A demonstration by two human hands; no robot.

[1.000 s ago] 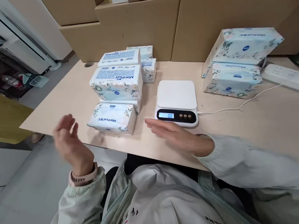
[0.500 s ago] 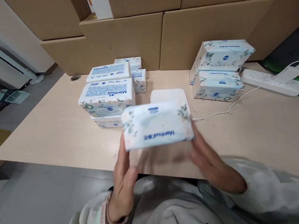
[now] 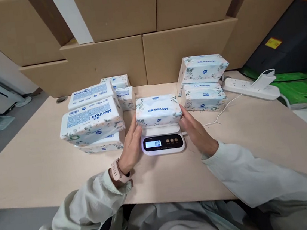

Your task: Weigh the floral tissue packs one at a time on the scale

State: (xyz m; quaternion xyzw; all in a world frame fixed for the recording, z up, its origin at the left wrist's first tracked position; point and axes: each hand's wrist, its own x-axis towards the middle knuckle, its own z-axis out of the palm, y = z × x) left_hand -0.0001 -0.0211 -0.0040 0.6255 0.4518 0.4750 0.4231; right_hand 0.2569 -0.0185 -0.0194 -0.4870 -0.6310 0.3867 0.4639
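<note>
One tissue pack (image 3: 158, 110) snug between left fingers (image 3: 133, 132) and right fingers (image 3: 187, 116), over one scale (image 3: 163, 144) with three buttons (image 3: 172, 141).

The Manhua tissue packs (image 3: 158, 110) are showing white and pale blue with leafy floral print and blue lettering; the digital scale (image 3: 163, 143) is pairing white with black; the watch strap (image 3: 116, 171) is showing pink.

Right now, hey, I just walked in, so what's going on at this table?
A person has a Manhua pack between the left hand and the right hand, one at each end, at the scale. The display reads 0.0; whether the pack's weight rests on the plate, I can't tell. More packs are stacked to the left and right, the right ones beside a power strip.
</note>
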